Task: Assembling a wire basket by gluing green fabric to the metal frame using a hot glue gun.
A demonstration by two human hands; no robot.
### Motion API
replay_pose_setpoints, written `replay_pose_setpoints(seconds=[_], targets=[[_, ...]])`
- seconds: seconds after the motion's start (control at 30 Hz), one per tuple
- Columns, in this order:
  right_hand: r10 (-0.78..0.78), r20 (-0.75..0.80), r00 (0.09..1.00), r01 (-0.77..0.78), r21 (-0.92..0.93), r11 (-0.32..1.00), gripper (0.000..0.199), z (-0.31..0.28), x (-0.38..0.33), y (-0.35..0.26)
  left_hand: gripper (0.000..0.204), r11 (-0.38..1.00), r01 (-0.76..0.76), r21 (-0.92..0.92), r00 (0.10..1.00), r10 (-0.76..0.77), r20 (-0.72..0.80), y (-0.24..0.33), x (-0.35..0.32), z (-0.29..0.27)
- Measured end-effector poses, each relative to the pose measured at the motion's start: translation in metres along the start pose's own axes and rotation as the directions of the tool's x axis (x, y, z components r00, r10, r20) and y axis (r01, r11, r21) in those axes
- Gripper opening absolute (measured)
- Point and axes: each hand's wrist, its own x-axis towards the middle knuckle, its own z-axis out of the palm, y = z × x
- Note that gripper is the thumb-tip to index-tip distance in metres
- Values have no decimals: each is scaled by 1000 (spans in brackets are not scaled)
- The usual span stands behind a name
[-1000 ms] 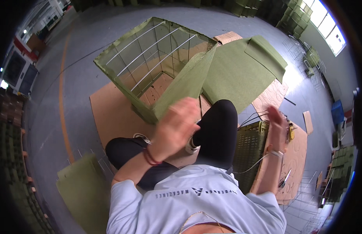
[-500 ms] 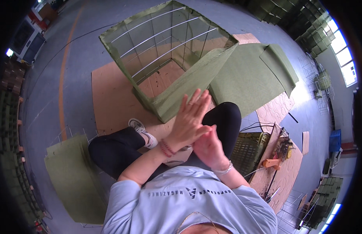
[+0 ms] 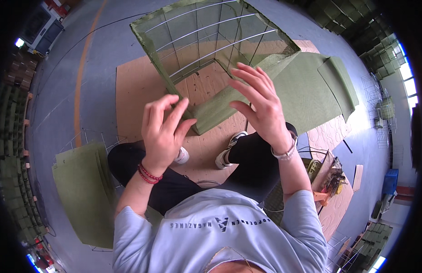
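A wire-frame box covered in green fabric lies in front of me, with its barred side facing up. My left hand, a red beaded bracelet at the wrist, hovers by the box's near corner; its fingers are bent and apart, with nothing in them. Above the near right side of the box, my right hand is raised, empty, its fingers spread and the thumb held away. Whether either hand touches the fabric is hard to tell. A green fabric sheet spreads out to the right of the box.
Flattened cardboard lies under the box and my feet. To my left rests a stack of green panels. A tool with an orange handle sits on a board at my right, near a crate. Wire frames stand farther right.
My hands were pressed together in front of me; they have parted, the left moving left and the right moving right and up. My right leg has shifted, and the view has moved slightly.
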Motion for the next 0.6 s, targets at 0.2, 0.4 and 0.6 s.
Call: replay_pose_setpoints(seconds=[0.2, 0.4, 0.6], targets=[[-92, 159, 983, 73, 119, 990, 18, 16, 29, 12, 26, 996, -83, 15, 981, 79, 180, -10, 31, 2], [-89, 246, 965, 49, 163, 985, 8, 28, 47, 21, 14, 994, -95, -50, 951, 105, 291, -17, 49, 5], [-123, 304, 945, 124, 14, 992, 9, 46, 56, 31, 11, 996, -81, 43, 906, 56, 420, -13, 65, 7]])
